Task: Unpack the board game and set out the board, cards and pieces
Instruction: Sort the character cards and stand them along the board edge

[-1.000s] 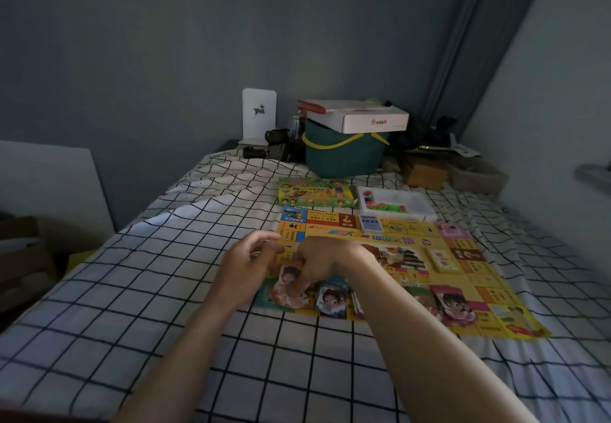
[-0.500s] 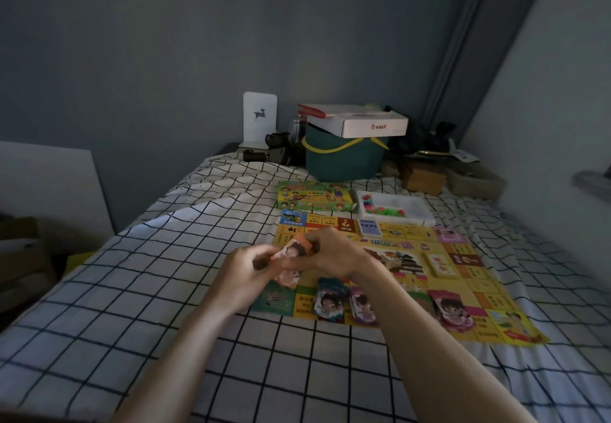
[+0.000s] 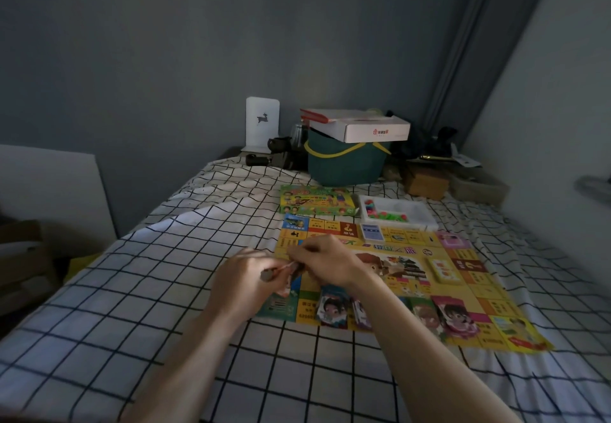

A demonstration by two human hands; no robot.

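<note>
Card (image 3: 287, 269) pinched between both hands' grip (over board (image 3: 463, 293)).

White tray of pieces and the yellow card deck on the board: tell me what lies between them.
In the head view, only printed board squares lie between the white tray and the yellow card deck; the pink deck lies just right of that line.

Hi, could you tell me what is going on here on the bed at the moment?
A person is setting up a board game on a checked bedsheet. The yellow board lies unfolded, with character cards along its near edge and small card decks on it. Both the left hand and the right hand pinch a small character piece above the board's left side. The game box and a white tray of coloured pieces sit behind the board.
</note>
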